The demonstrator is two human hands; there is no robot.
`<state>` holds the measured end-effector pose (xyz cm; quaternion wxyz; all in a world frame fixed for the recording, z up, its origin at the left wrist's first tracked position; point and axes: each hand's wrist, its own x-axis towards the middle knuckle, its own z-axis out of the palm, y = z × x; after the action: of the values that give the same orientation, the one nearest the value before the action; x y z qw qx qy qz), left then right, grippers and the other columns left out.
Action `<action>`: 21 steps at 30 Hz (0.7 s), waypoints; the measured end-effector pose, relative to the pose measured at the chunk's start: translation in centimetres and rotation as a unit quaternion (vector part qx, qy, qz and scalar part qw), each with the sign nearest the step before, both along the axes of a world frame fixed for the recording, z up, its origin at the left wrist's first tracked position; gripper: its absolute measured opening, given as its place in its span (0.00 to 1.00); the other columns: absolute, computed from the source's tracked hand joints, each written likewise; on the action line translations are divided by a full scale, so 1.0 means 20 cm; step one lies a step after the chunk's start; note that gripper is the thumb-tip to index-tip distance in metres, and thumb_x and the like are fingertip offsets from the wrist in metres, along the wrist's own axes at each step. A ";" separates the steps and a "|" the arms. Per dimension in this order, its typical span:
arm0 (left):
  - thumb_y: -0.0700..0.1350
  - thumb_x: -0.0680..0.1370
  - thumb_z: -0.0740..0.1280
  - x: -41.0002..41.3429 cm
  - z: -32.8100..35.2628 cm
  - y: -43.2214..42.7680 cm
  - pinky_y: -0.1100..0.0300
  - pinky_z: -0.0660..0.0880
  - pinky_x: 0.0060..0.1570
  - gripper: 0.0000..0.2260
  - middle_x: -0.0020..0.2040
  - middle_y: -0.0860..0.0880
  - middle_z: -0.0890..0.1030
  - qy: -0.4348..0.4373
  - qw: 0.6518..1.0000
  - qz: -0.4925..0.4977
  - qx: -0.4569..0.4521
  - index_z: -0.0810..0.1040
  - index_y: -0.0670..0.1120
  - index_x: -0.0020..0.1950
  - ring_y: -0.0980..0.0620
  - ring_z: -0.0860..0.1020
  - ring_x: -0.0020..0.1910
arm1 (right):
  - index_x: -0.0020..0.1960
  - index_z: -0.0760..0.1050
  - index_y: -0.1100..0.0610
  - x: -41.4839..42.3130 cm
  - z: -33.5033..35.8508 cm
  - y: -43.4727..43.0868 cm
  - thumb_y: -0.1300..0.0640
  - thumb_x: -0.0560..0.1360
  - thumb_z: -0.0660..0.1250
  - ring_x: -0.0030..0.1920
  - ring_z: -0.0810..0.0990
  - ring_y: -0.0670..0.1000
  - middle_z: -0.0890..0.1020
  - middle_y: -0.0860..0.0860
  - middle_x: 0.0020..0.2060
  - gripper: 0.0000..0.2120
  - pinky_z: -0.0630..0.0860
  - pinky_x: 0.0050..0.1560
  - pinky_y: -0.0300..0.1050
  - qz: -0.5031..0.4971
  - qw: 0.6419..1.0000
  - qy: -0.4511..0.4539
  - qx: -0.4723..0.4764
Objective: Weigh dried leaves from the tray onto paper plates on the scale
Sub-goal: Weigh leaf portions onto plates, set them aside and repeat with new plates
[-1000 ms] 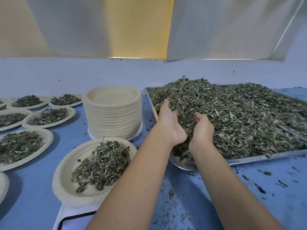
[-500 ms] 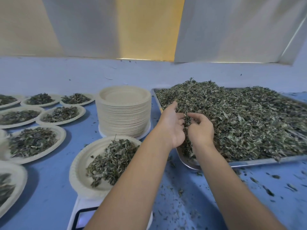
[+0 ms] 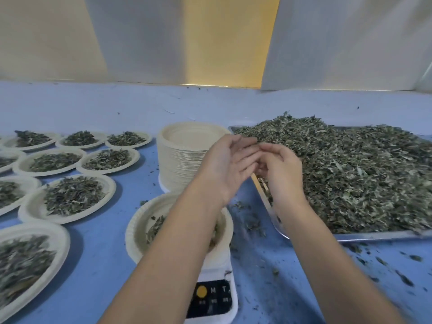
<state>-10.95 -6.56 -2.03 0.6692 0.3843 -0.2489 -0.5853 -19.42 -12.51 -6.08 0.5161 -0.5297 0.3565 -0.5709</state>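
Note:
A steel tray [image 3: 374, 236] on the right carries a big heap of dried leaves [image 3: 350, 171]. A paper plate [image 3: 138, 228] with some leaves sits on the white scale [image 3: 210, 298]; my left forearm covers most of it. Both hands are raised over the tray's left edge and meet at the fingertips. My left hand [image 3: 224, 164] shows its palm with the fingers stretched out. My right hand [image 3: 282, 171] shows its back, with fingers curled toward the left palm. Motion blur hides whether any leaves lie between them.
A tall stack of unused paper plates [image 3: 182, 155] stands behind the scale. Several filled plates [image 3: 70, 195] cover the blue table on the left. Loose leaf bits [image 3: 250, 220] lie scattered between the scale and the tray and in front of the tray.
Both hands have come up out of the leaf heap and shifted left to the tray's edge. The view has moved so the scale's buttons show.

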 end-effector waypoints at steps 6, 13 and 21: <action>0.43 0.80 0.55 0.31 -0.01 0.26 0.57 0.76 0.56 0.14 0.52 0.39 0.82 -0.009 0.997 0.068 -0.045 0.79 0.38 0.51 0.47 0.81 0.53 | 0.49 0.77 0.58 0.17 0.14 0.14 0.67 0.76 0.62 0.28 0.79 0.45 0.82 0.49 0.31 0.08 0.75 0.29 0.35 0.200 0.977 0.076 0.019; 0.41 0.80 0.53 0.48 -0.06 0.33 0.58 0.75 0.54 0.13 0.47 0.41 0.83 0.058 0.985 0.161 -0.004 0.76 0.38 0.48 0.46 0.81 0.50 | 0.47 0.81 0.54 0.27 0.13 0.22 0.54 0.74 0.68 0.39 0.77 0.47 0.82 0.49 0.39 0.05 0.72 0.40 0.40 0.249 0.855 0.432 -0.145; 0.40 0.79 0.52 0.49 -0.11 0.31 0.59 0.76 0.47 0.14 0.38 0.44 0.84 0.109 0.978 0.176 0.005 0.76 0.39 0.46 0.48 0.82 0.44 | 0.54 0.81 0.44 0.26 0.11 0.24 0.46 0.68 0.75 0.46 0.76 0.37 0.81 0.43 0.51 0.15 0.72 0.51 0.35 0.334 0.754 0.539 -0.172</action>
<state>-1.10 -0.27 -4.21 0.7827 0.3592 -0.1002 -0.4983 -14.17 -7.77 -3.86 0.2969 -0.9148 0.2717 -0.0338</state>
